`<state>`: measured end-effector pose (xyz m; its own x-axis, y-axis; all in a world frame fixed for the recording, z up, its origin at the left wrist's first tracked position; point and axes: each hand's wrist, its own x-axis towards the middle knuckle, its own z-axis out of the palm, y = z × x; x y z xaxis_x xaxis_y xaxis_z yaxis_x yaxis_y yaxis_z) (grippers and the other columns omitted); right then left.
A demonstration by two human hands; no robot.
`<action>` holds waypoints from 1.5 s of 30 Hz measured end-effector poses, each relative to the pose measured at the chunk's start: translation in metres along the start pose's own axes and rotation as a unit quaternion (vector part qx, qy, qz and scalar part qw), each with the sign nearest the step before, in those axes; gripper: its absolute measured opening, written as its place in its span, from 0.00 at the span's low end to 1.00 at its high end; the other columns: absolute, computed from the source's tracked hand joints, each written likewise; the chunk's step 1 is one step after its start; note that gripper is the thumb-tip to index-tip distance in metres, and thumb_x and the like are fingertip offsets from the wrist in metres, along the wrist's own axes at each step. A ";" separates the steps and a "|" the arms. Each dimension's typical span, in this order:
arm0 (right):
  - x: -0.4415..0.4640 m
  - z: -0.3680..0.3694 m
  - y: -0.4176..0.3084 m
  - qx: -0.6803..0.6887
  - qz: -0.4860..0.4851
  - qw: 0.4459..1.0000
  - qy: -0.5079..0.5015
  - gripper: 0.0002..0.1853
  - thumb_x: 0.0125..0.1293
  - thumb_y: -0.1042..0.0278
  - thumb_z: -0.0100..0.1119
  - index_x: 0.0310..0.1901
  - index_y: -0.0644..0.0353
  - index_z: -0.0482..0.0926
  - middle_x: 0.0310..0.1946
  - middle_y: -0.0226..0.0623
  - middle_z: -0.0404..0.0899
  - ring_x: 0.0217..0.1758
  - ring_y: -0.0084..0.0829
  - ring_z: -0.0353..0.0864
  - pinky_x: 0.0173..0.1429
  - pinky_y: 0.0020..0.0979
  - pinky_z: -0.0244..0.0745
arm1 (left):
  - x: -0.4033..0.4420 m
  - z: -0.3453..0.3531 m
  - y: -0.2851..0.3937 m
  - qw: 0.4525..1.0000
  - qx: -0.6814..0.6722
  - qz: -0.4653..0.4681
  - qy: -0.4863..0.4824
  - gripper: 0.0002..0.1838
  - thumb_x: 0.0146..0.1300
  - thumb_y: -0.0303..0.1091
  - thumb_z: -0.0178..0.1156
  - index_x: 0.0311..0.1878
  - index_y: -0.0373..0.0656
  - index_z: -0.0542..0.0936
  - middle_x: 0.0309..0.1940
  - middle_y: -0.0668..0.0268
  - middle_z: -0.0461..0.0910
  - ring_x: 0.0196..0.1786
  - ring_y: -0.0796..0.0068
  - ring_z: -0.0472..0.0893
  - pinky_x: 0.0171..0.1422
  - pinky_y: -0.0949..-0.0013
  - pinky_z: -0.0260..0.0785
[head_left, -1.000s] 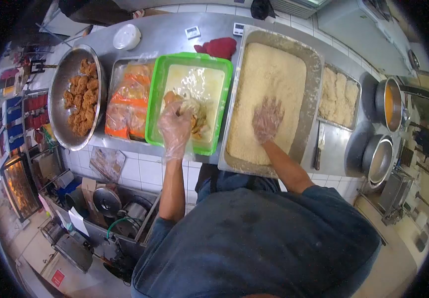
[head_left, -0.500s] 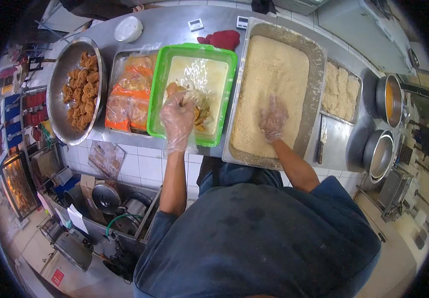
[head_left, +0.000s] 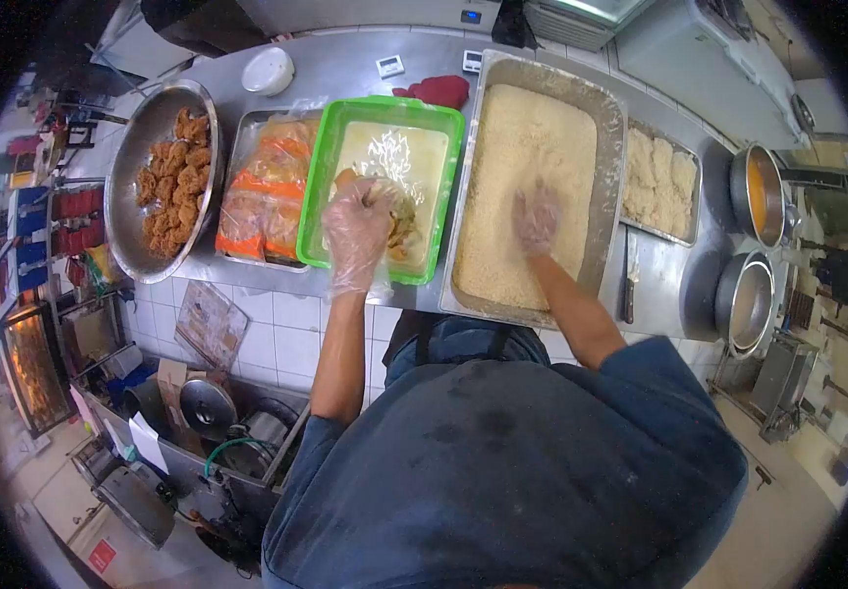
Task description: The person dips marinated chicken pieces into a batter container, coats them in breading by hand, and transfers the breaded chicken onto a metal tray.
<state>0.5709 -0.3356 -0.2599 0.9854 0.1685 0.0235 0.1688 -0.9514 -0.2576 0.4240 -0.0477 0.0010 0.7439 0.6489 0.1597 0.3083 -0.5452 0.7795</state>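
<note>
My left hand (head_left: 357,224), in a clear plastic glove, is over the green tub (head_left: 317,187). Its fingers are curled closed, and what they hold, if anything, is hidden. Pale liquid batter (head_left: 414,162) fills the tub, with brownish pieces (head_left: 403,234) lying in it beside my fingers. My right hand (head_left: 538,218), gloved too and slightly blurred, lies on the breading (head_left: 551,123) in the deep metal tray (head_left: 608,167). Its fingers are stretched out and apart, palm down on the crumbs.
Left of the tub are bagged orange-and-clear packs (head_left: 272,182) and a metal bowl (head_left: 121,201) of fried pieces (head_left: 173,182). On the right are a tray of breaded pieces (head_left: 657,182), a knife (head_left: 630,285) and metal pots (head_left: 760,196). A red cloth (head_left: 438,91) lies behind.
The view has shifted slightly. My left hand stays curled over the tub. My right hand remains on the breading, its fingers now more clearly spread.
</note>
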 end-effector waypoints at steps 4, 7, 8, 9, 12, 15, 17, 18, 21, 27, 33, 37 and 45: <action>-0.032 -0.025 0.012 -0.180 -0.117 0.966 -0.145 0.29 0.75 0.47 0.48 0.74 0.46 0.67 0.71 0.51 0.68 0.76 0.54 0.62 0.82 0.47 0.51 | -0.004 0.000 -0.007 0.998 -0.069 0.006 -0.008 0.09 0.56 0.27 0.68 0.41 0.37 0.87 0.33 0.51 0.86 0.36 0.57 0.86 0.43 0.62 0.76; -0.004 -0.060 0.029 0.120 -0.181 0.944 -0.249 0.30 0.70 0.44 0.56 0.70 0.44 0.73 0.69 0.48 0.72 0.73 0.48 0.68 0.82 0.40 0.53 | -0.005 -0.004 -0.002 0.998 -0.062 0.023 -0.008 0.08 0.57 0.27 0.67 0.40 0.38 0.87 0.33 0.51 0.86 0.35 0.58 0.86 0.42 0.62 0.76; 0.005 -0.069 0.024 0.086 -0.187 0.943 -0.262 0.30 0.68 0.44 0.58 0.69 0.44 0.74 0.67 0.48 0.74 0.72 0.47 0.69 0.80 0.40 0.55 | -0.004 -0.005 -0.002 0.998 -0.057 0.021 -0.011 0.08 0.57 0.27 0.66 0.41 0.38 0.87 0.32 0.51 0.86 0.35 0.58 0.86 0.42 0.62 0.76; 0.012 -0.076 0.016 0.051 -0.192 0.940 -0.276 0.30 0.66 0.44 0.60 0.68 0.44 0.75 0.66 0.47 0.75 0.70 0.46 0.71 0.79 0.40 0.57 | -0.004 -0.007 -0.001 0.998 -0.052 0.019 -0.014 0.08 0.58 0.27 0.65 0.41 0.38 0.87 0.32 0.51 0.86 0.35 0.58 0.86 0.42 0.62 0.75; 0.025 -0.094 -0.006 -0.052 -0.202 0.924 -0.320 0.31 0.61 0.44 0.67 0.65 0.45 0.78 0.61 0.47 0.79 0.67 0.43 0.75 0.75 0.39 0.64 | -0.007 -0.015 0.010 0.998 -0.042 0.006 -0.038 0.08 0.59 0.26 0.64 0.41 0.38 0.87 0.32 0.51 0.86 0.35 0.57 0.86 0.41 0.62 0.75; 0.020 -0.088 0.004 -0.022 -0.202 0.940 -0.274 0.29 0.59 0.50 0.70 0.63 0.47 0.80 0.58 0.47 0.81 0.63 0.43 0.78 0.69 0.40 0.70 | -0.007 -0.019 0.010 0.998 -0.038 0.037 -0.032 0.09 0.59 0.27 0.63 0.41 0.39 0.87 0.31 0.51 0.85 0.35 0.57 0.86 0.41 0.61 0.75; 0.016 -0.085 0.018 0.012 -0.209 0.955 -0.211 0.27 0.58 0.54 0.71 0.60 0.49 0.81 0.55 0.47 0.82 0.60 0.44 0.80 0.65 0.41 0.73 | -0.005 -0.021 0.007 0.998 -0.033 0.056 -0.026 0.09 0.58 0.27 0.63 0.41 0.39 0.87 0.31 0.51 0.85 0.35 0.57 0.86 0.41 0.61 0.75; 0.012 -0.084 0.026 0.016 -0.216 0.960 -0.179 0.27 0.57 0.56 0.71 0.59 0.50 0.81 0.54 0.46 0.82 0.58 0.44 0.81 0.63 0.42 0.74 | -0.003 -0.022 0.006 0.997 -0.027 0.059 -0.029 0.09 0.58 0.28 0.64 0.41 0.40 0.87 0.32 0.51 0.85 0.34 0.58 0.86 0.41 0.61 0.75; -0.006 -0.123 0.013 0.012 -0.211 0.969 -0.127 0.24 0.56 0.61 0.72 0.55 0.54 0.82 0.49 0.45 0.83 0.54 0.45 0.82 0.59 0.44 0.75 | 0.003 -0.031 0.008 0.997 -0.021 0.065 -0.045 0.09 0.58 0.29 0.64 0.41 0.41 0.87 0.32 0.50 0.85 0.34 0.58 0.86 0.41 0.60 0.75; -0.019 -0.192 -0.012 0.075 -0.216 0.974 0.000 0.18 0.58 0.58 0.72 0.48 0.56 0.84 0.45 0.42 0.82 0.50 0.45 0.81 0.56 0.45 0.76 | 0.020 -0.046 0.018 0.995 -0.010 0.090 -0.042 0.09 0.58 0.30 0.64 0.41 0.41 0.86 0.31 0.50 0.84 0.33 0.55 0.85 0.40 0.60 0.75; -0.002 -0.142 0.008 0.129 -0.259 0.947 0.141 0.20 0.57 0.62 0.73 0.50 0.57 0.83 0.49 0.42 0.81 0.56 0.44 0.78 0.61 0.45 0.73 | 0.027 -0.048 0.028 0.989 0.049 0.141 -0.007 0.10 0.57 0.31 0.66 0.42 0.41 0.86 0.31 0.50 0.84 0.33 0.54 0.86 0.40 0.59 0.76; -0.004 -0.159 0.009 0.132 -0.231 0.957 0.112 0.21 0.59 0.67 0.70 0.54 0.56 0.81 0.54 0.42 0.80 0.62 0.44 0.76 0.66 0.44 0.71 | 0.030 -0.039 0.032 0.984 0.076 0.163 0.001 0.11 0.57 0.32 0.68 0.43 0.39 0.86 0.32 0.49 0.85 0.35 0.54 0.86 0.41 0.59 0.76; 0.052 -0.205 0.058 0.247 -0.146 0.958 0.000 0.19 0.62 0.64 0.69 0.55 0.55 0.82 0.47 0.41 0.85 0.49 0.43 0.85 0.56 0.42 0.81 | 0.020 -0.025 0.066 0.987 0.114 0.110 0.009 0.14 0.60 0.35 0.71 0.46 0.39 0.86 0.33 0.54 0.87 0.35 0.65 0.86 0.42 0.64 0.77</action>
<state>0.6366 -0.4347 -0.0755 0.8976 0.4093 0.1635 0.4066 -0.6257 -0.6657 0.4449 -0.0574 0.0709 0.7982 0.5092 0.3219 0.2669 -0.7780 0.5688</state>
